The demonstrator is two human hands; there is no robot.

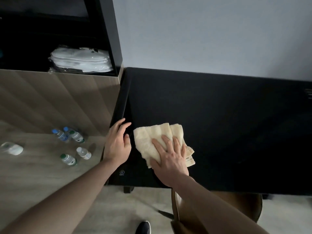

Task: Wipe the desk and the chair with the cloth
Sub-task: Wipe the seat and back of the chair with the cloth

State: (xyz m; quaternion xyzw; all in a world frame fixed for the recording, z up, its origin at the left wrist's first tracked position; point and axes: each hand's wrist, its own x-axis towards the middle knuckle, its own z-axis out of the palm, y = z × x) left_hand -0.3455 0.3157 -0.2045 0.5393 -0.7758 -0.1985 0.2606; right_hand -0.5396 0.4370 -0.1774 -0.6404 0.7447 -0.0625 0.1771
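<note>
A black desk fills the middle and right of the frame, its back edge against a pale wall. Near the desk's left end, in the lower middle of the frame, lies a cream cloth, loosely folded and bunched. The right hand lies flat on the cloth with straight, spread fingers, pressing it to the desk top; nothing is curled around it. The left hand rests on the desk's left edge just beside the cloth, its fingers relaxed and lying over the rim, thumb toward the cloth, holding nothing that can be seen.

At the bottom of the frame, under the right forearm, the brown back and seat of a chair show against a light floor, tucked close to the desk's front edge. A dark shoe shows at the bottom edge, left of the chair.

On the left of the frame a wooden counter adjoins the desk. Several small water bottles stand on it (seen from above, caps blue, green and white), and a clear wrapped item lies near the left edge. In the upper left, a dark shelf holds a stack of white slippers in plastic wrapping.
</note>
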